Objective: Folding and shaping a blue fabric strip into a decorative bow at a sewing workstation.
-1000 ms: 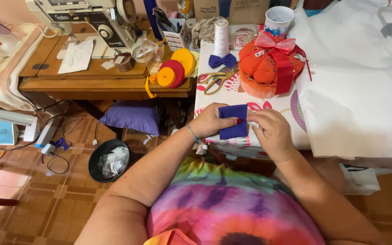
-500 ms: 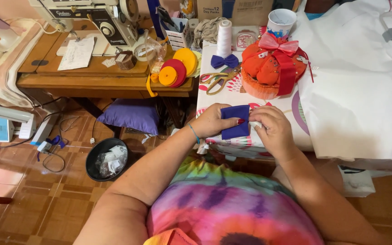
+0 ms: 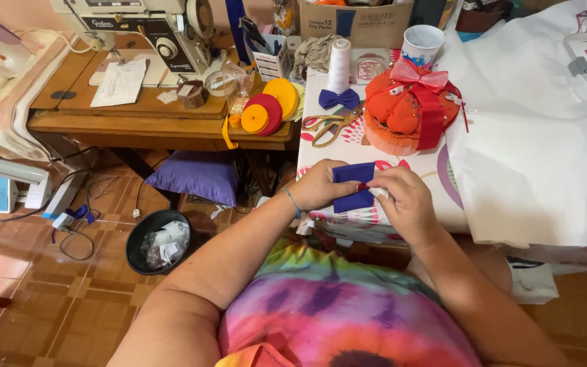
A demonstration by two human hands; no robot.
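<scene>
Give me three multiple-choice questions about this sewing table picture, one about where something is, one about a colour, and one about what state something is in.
1. Where do the gold scissors lie?
A. on the floor by the bin
B. on the table just below the finished blue bow
C. inside the white cup

2. What colour is the fabric piece that both hands hold?
A. dark blue
B. yellow
C. white

3. How does the fabric piece sit right now?
A. lying flat on the table, untouched
B. hanging off the sewing machine
C. pinched between the left hand and right hand, which work it together

Answers:
1. B, the scissors rest on the patterned table top right under the bow.
2. A, the cloth between the fingers is dark blue.
3. C, fingers of both hands grip it above the table edge.
</scene>
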